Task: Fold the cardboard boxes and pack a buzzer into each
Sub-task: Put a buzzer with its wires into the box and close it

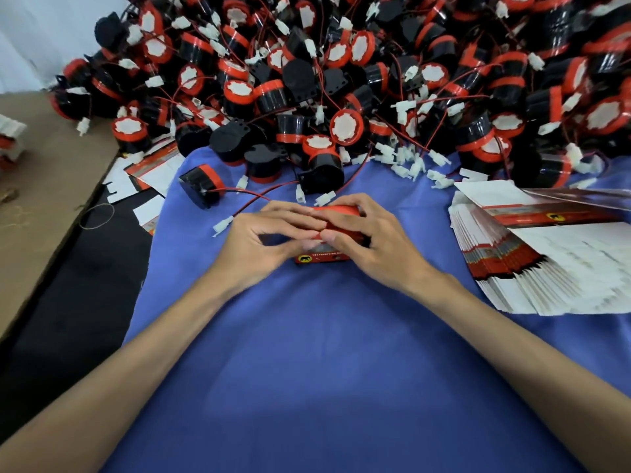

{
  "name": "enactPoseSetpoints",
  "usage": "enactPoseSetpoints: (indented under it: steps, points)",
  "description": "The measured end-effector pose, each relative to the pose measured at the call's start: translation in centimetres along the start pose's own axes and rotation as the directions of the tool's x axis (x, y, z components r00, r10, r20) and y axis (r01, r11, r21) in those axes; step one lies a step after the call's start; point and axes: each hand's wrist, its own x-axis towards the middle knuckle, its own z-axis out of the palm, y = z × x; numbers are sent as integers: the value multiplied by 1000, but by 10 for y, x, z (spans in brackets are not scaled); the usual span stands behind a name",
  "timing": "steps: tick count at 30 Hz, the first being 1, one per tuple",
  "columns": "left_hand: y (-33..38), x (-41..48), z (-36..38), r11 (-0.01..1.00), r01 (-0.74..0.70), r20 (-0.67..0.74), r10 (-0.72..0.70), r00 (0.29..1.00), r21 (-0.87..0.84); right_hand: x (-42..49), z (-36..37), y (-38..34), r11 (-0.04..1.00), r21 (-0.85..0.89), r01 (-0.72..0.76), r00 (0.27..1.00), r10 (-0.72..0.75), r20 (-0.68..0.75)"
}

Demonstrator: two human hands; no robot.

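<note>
L hand [259, 240] & R hand [370, 245] grip box [322, 259] (label: "12v…").

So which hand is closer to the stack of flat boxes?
Right. The right hand sits just left of the stack; the left hand is farther left, beyond the red box both hold.

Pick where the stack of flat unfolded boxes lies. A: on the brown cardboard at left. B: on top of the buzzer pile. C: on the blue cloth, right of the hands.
C: the stack of flat boxes lies fanned on the blue cloth, beside the right hand.
</note>
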Motion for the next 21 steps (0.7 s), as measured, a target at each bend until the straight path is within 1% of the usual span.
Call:
enactPoseSetpoints:
  steps: [1, 3, 6, 9, 10, 12, 14, 16, 18, 21]
  points:
    - [-1, 1, -1, 998, 44, 18, -43, 999, -53, 0, 0, -1, 1000, -6, -9, 1000, 9, 1]
    - [-1, 2, -3, 994, 70, 42, -67, 997, -86, 0, -1, -2, 999, -43, 14, 1000, -13, 23]
    - [0, -1, -4, 995, 71, 20, -69, 997, -67, 0, -6, -2, 986, -141, 85, 995, -76, 70]
    - [1, -2, -5, 998, 56, 36, -56, 998, -19, -1, -8, -4, 978, -171, 121, 990, -105, 99]
    - [3, 0, -8, 999, 37, 62, -38, 997, 11, -2, -8, -4, 976, -176, 130, 988, -112, 105]
    - [8, 6, -17, 992, -30, 147, 11, 989, 126, -3, -10, -5, 972, -189, 140, 986, -119, 115]
    - [11, 12, -27, 972, -107, 261, 49, 964, 211, -4, -11, -7, 971, -194, 143, 985, -121, 121]
    - [12, 18, -33, 952, -174, 341, 81, 937, 251, -4, -12, -7, 972, -187, 143, 985, -121, 122]
    - [13, 21, -34, 932, -236, 387, 116, 915, 277, -4, -12, -7, 974, -170, 148, 985, -129, 115]
    - [10, 17, -35, 904, -289, 389, 154, 908, 315, -5, -11, -6, 973, -156, 170, 983, -157, 96]
